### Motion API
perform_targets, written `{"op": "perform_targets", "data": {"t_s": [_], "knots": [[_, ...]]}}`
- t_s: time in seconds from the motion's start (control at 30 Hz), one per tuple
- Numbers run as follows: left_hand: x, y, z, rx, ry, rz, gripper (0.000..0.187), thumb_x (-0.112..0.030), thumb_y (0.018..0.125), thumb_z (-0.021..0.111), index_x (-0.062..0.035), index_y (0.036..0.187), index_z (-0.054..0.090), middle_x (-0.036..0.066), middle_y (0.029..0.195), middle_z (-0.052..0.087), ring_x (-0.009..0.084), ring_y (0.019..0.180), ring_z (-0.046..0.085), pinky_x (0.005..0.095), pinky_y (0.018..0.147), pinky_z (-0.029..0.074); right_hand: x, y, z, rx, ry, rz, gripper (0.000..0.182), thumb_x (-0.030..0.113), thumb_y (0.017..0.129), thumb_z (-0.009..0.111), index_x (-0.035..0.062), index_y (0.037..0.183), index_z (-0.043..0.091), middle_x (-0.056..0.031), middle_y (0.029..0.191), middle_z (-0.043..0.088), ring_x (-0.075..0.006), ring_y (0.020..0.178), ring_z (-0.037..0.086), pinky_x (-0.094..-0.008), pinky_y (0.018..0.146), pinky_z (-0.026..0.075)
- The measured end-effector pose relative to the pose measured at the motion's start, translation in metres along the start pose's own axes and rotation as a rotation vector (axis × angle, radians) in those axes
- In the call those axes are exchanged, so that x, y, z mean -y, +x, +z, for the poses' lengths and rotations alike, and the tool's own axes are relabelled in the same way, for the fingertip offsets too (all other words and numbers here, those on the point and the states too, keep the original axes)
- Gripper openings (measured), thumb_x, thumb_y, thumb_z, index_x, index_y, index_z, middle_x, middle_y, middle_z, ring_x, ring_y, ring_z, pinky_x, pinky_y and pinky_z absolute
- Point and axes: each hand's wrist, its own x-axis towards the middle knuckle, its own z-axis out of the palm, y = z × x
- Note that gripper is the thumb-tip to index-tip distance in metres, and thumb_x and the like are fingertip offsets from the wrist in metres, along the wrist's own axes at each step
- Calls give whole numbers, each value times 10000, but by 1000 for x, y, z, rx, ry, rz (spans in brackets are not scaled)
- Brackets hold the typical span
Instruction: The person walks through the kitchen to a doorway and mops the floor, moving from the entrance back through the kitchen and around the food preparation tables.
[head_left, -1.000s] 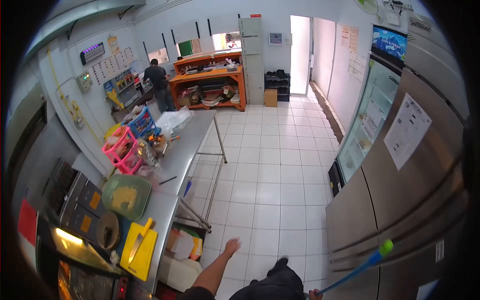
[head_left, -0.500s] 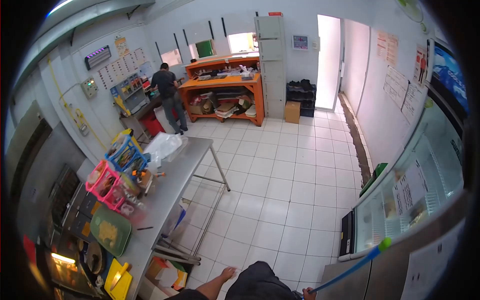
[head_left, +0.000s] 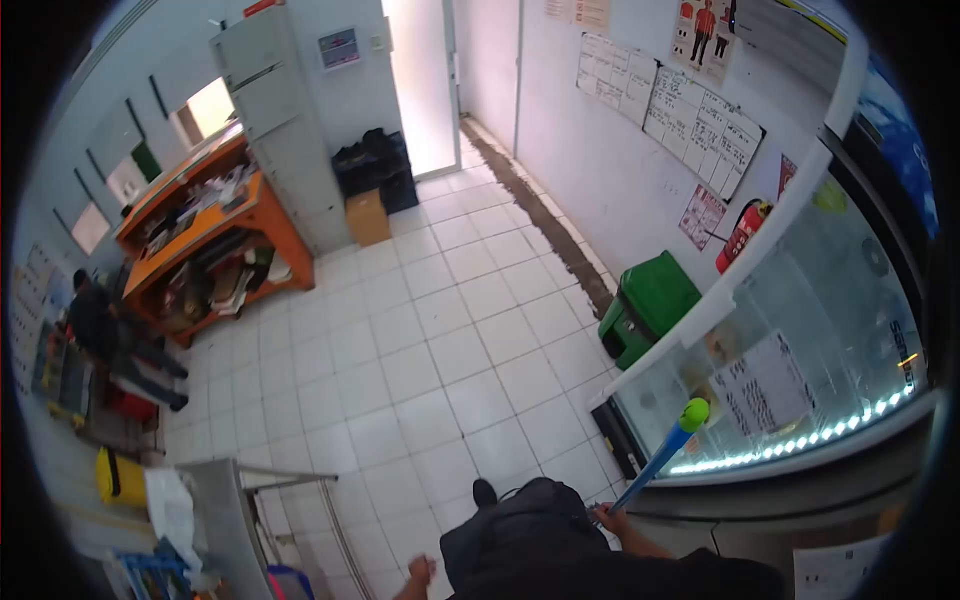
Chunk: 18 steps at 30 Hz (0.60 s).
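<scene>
My right hand (head_left: 612, 520) is closed around a blue pole (head_left: 655, 465) with a bright green tip, slanting up to the right in front of the glass-door fridge (head_left: 800, 340). Low in the view, left of my dark clothing (head_left: 520, 545), my left hand (head_left: 423, 570) hangs over the white tiled floor. Its fingers look curled, but they are too small and blurred to tell whether it holds anything. One dark shoe (head_left: 485, 493) shows ahead of my body.
A steel table (head_left: 220, 510) stands at the lower left. Beyond it a person (head_left: 110, 335) stands near an orange shelf unit (head_left: 285, 215). A cardboard box (head_left: 368, 218) sits by a grey locker (head_left: 265, 100). A green bin (head_left: 655, 300) stands beside the fridge.
The view has turned to the right. The green bin and whiteboards show more fully, and the steel table has slid to the lower left. The pole remains in my right hand.
</scene>
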Motion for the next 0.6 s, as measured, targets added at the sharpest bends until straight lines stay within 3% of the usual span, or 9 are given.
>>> {"op": "perform_targets", "data": {"t_s": [0.03,0.1,0.13,0.17,0.33,0.4,0.5,0.53,0.6], "knots": [[-67,32,48,-53,147,168,217,-251,935,515,-64,1036,561,89,819,614,211,717,614,341,576,511,10,20,0,-35,8,55,238,219,813,676,58,668,577,-66,574,558,-192,535,543,-354,533,425],[-211,78,141,66,259,384,222,-258,944,511,-55,1009,574,93,840,630,170,684,601,297,556,497,19,64,1,-95,76,26,262,185,819,676,50,630,555,-67,544,529,-172,505,502,-365,497,382],[-281,111,187,138,431,466,356,-307,973,444,-57,1209,537,104,988,648,204,848,631,336,690,524,25,90,5,-127,113,6,277,168,822,676,46,612,544,-67,529,514,-162,490,481,-370,480,361],[-348,121,242,127,374,567,206,-209,949,509,-50,1059,583,59,851,630,128,678,587,259,535,473,28,115,8,-128,100,1,285,176,811,680,50,605,527,-68,531,506,-178,496,484,-374,488,364],[-600,94,455,322,460,906,282,-143,941,444,-97,1198,549,65,975,656,137,810,624,276,631,487,-24,244,37,-80,122,39,285,228,791,695,69,612,541,-82,557,528,-217,524,524,-379,508,400],[-639,69,500,360,369,911,282,-163,959,425,-100,1205,547,68,1006,651,148,867,622,298,687,501,-15,307,15,-45,98,111,266,239,794,697,73,629,572,-84,573,559,-208,534,548,-377,518,423],[-636,139,494,280,537,722,305,-242,1004,392,-80,1214,543,84,1027,653,177,904,632,324,724,524,50,396,-30,-21,121,196,258,242,803,702,76,638,593,-64,570,579,-159,533,560,-356,521,438],[-623,186,475,295,521,607,329,-272,1012,384,-69,1207,555,83,1022,658,201,882,645,332,701,535,63,430,-45,1,147,216,272,243,809,703,68,635,589,-51,563,579,-136,531,557,-339,517,438],[-592,200,450,157,547,301,309,-227,973,463,-75,1228,547,103,1042,654,216,888,642,350,731,531,83,498,-57,54,200,262,299,246,821,706,54,629,583,-25,547,580,-90,529,551,-307,510,439]]}}
